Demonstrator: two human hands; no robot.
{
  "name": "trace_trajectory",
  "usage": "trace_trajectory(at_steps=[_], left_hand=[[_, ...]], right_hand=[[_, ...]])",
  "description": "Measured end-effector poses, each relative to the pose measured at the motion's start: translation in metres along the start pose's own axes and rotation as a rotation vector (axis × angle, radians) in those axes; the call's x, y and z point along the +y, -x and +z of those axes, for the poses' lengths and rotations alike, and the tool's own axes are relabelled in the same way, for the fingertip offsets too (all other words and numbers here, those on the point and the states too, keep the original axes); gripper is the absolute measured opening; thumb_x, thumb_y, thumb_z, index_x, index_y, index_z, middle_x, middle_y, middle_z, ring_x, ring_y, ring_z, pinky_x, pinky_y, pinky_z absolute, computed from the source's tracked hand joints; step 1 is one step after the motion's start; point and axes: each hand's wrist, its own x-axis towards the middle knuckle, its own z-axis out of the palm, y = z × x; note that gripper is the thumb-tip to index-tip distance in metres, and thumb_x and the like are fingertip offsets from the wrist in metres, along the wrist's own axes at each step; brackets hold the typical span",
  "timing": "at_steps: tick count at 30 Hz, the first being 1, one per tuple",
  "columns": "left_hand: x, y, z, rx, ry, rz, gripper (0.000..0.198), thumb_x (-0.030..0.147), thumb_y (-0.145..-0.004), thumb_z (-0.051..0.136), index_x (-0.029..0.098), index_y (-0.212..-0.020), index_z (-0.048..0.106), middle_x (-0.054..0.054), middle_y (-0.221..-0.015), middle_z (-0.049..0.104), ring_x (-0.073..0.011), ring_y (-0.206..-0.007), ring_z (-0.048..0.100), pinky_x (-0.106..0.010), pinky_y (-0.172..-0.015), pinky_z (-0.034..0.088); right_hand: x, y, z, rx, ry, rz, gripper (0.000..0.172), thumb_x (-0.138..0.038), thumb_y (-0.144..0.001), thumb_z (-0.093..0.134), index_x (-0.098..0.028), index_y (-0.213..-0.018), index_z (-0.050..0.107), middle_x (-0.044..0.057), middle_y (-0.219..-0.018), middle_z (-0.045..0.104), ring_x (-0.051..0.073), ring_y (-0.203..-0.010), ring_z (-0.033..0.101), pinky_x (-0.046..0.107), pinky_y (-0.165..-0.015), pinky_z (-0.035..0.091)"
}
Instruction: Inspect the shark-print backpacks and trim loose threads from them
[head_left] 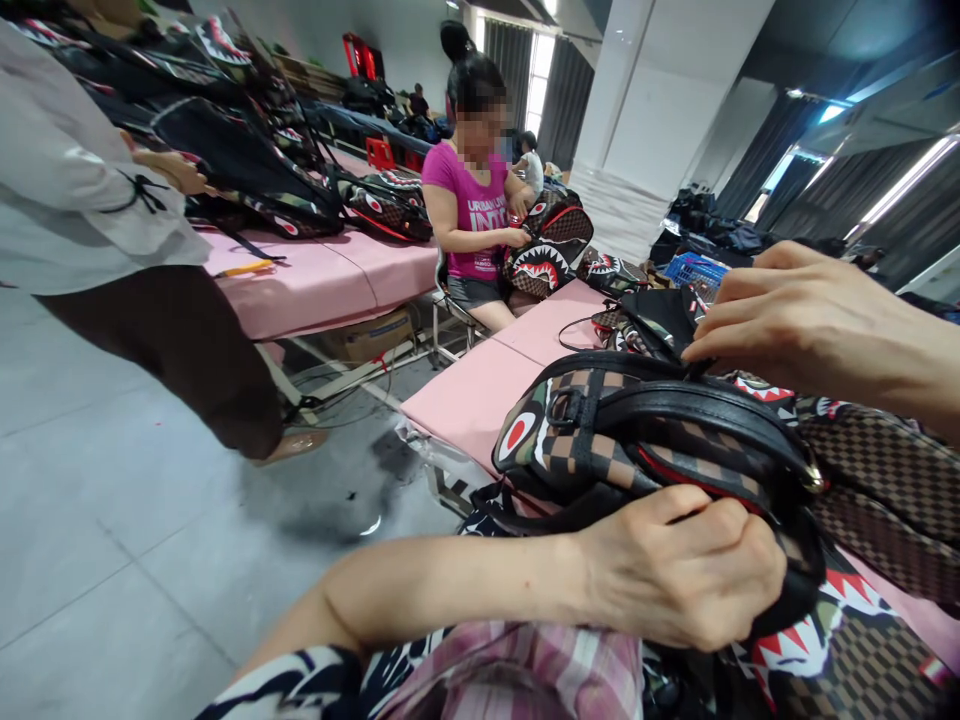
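A brown checkered backpack [600, 440] with a shark-mouth print and black straps lies across my lap and the edge of the pink table [480, 390]. My left hand [682, 570] is closed around its black strap and lower edge. My right hand [795, 320] comes in from the right, fingers pinched together at the bag's top edge; what they grip is too small to name. More of the same bag fabric [862, 640] spreads under my left hand.
A seated person in a magenta shirt [472, 210] handles another shark-print backpack [547, 255] across the table. A standing person in a white top [82, 190] is at left beside a second pink table [315, 280] piled with bags. Grey floor lies between.
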Motion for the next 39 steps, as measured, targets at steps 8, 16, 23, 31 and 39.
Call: trace_trajectory(at_steps=[8,16,23,31,39], left_hand=[[-0.002,0.001,-0.005,0.006,0.017,0.024,0.026,0.026,-0.087,0.044,0.014,-0.100,0.063,-0.005,-0.101,0.059,-0.0149,-0.094,0.050,-0.027,-0.077,0.037],[0.001,0.000,-0.003,-0.058,0.011,0.029,0.028,0.026,-0.087,0.042,0.014,-0.103,0.062,-0.006,-0.105,0.059,-0.0155,-0.097,0.050,-0.027,-0.080,0.038],[0.004,-0.002,-0.002,-0.020,-0.008,0.003,0.029,0.027,-0.086,0.042,0.013,-0.102,0.062,-0.006,-0.103,0.060,-0.0158,-0.096,0.051,-0.028,-0.081,0.039],[-0.002,-0.001,-0.001,-0.076,-0.047,-0.160,0.033,0.029,-0.086,0.043,0.012,-0.111,0.056,-0.010,-0.113,0.057,-0.0205,-0.109,0.049,-0.035,-0.094,0.037],[-0.037,-0.018,-0.020,-0.288,-0.079,-0.314,0.063,0.057,-0.086,0.034,0.008,-0.124,0.043,-0.017,-0.121,0.053,-0.0207,-0.092,0.059,-0.032,-0.076,0.047]], right_hand=[[-0.007,0.039,0.035,0.310,-0.628,0.781,0.033,-0.046,-0.070,0.066,-0.022,-0.094,0.067,0.004,-0.087,0.067,0.018,-0.075,0.058,0.032,-0.066,0.043],[-0.034,0.024,0.048,0.108,-0.910,0.754,0.031,-0.045,-0.068,0.064,-0.016,-0.076,0.066,0.005,-0.073,0.066,0.019,-0.066,0.059,0.031,-0.061,0.046],[-0.029,0.027,0.051,0.453,-0.612,0.952,0.037,-0.039,-0.080,0.054,-0.019,-0.110,0.062,0.006,-0.088,0.067,0.020,-0.079,0.061,0.032,-0.071,0.045],[-0.031,0.039,0.056,0.219,-0.736,0.917,0.032,-0.041,-0.075,0.059,-0.016,-0.092,0.070,0.007,-0.092,0.070,0.025,-0.084,0.063,0.035,-0.075,0.048],[-0.039,0.057,0.064,0.389,-1.296,0.986,0.032,-0.037,-0.070,0.067,-0.026,-0.100,0.069,0.001,-0.096,0.069,0.021,-0.086,0.063,0.030,-0.076,0.052]])
